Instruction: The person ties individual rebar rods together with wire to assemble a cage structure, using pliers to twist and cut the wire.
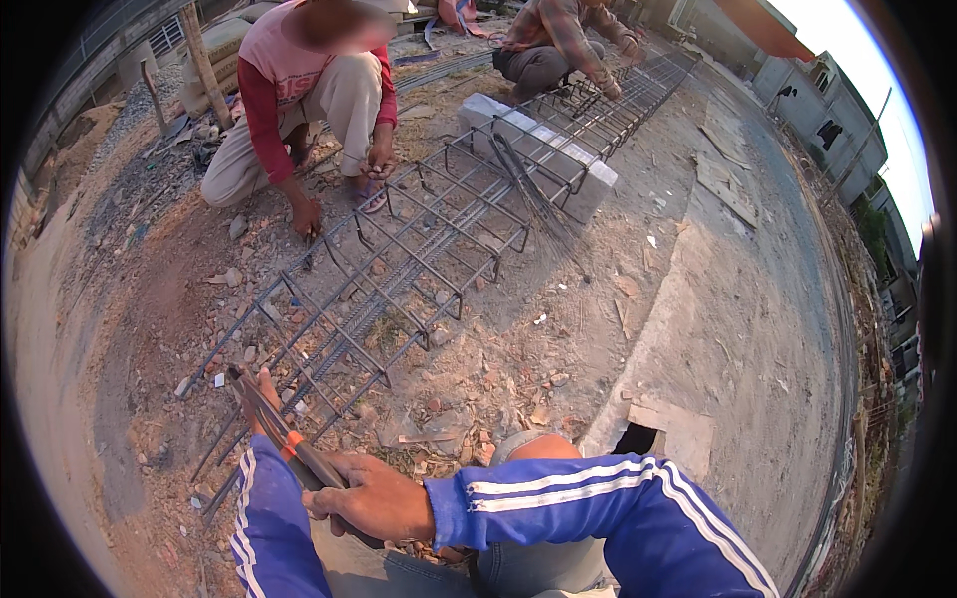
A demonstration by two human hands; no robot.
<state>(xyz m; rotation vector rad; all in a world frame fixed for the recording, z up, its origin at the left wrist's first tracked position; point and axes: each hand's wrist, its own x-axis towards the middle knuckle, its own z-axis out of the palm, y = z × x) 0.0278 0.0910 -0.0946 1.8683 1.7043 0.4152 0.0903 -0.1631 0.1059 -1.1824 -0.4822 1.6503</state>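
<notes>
My right hand [377, 495] is closed round the handles of a pair of dark long-handled pliers [311, 460] with an orange band. The tool slants up and to the left, its head near the end of a rebar cage [399, 269]. Behind that head is my left hand [263, 395], mostly covered by the tool and its own blue sleeve. A few fingers show by the bars, but their grip is hidden. The cage is made of long steel bars with square stirrups and runs away to the upper right.
A co-worker in a pink and red shirt [299, 75] squats at the cage's left side, hands at the bars. Another person in a plaid shirt [558, 40] crouches farther off. A pale block [588, 169] supports the cage, with loose tie wires [538, 204] beside it. Rubble litters the ground.
</notes>
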